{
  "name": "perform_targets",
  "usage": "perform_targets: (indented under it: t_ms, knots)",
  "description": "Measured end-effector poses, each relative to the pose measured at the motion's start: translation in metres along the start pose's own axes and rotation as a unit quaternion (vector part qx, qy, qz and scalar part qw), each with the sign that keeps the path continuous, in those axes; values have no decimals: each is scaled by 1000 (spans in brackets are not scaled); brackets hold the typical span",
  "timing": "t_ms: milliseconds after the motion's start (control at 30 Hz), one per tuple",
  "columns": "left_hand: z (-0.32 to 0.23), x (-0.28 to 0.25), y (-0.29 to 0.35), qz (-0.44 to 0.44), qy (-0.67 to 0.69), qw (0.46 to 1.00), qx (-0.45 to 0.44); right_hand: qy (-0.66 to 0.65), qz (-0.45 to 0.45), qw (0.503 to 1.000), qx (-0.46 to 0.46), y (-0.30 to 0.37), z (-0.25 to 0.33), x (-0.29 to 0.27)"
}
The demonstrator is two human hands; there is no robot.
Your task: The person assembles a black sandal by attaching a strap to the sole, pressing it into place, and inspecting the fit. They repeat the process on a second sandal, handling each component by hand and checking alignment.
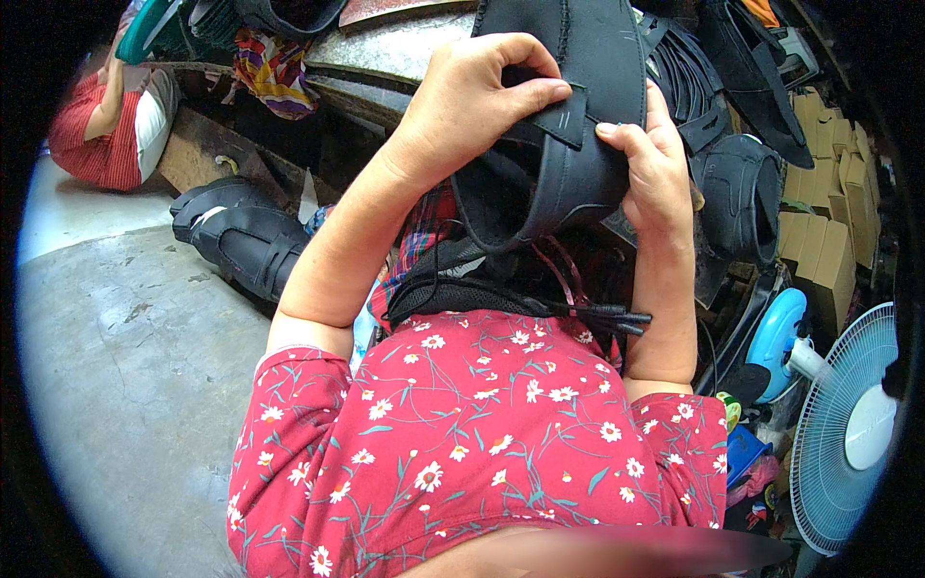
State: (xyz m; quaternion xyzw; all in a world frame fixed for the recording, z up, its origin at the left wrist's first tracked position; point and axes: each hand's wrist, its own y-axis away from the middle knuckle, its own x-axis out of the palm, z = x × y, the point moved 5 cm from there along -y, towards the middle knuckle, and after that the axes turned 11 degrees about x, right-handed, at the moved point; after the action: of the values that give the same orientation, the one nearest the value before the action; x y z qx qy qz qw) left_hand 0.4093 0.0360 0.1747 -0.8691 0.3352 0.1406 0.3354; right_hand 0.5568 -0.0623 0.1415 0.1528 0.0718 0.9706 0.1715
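A black shoe upper (590,183) is held up in front of my chest, its curved opening hanging toward me. My left hand (467,106) has thumb and forefinger closed on a short black strap (564,118) lying across the upper. On the other side, my right hand (655,169) grips the upper's edge, with the thumb on the near face beside the strap and the fingers mostly hidden behind. Pale marking lines show on the black material near the strap.
Stacked black uppers (246,241) lie to the left, and more uppers (740,193) sit at the right. A worn work table (376,58) stands ahead. Cardboard boxes (819,250) and a fan (848,424) are at the right. Another person (111,135) sits at the far left.
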Motion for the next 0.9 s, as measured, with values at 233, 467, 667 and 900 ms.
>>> perform_targets:
  t_ms: [233,467,667,900]
  knots:
    - [-3,-2,-1,-17,3,1000,6,-7,7,1000,1,-2,-2,0]
    - [-2,-1,-2,-8,-62,997,52,-6,11,1000,-3,-4,-5,-2]
    - [-1,-1,-4,-15,-40,996,72,-15,9,1000,-6,-3,-4,-4]
    - [0,-3,-2,26,-20,998,46,8,3,1000,-12,-1,-3,-3]
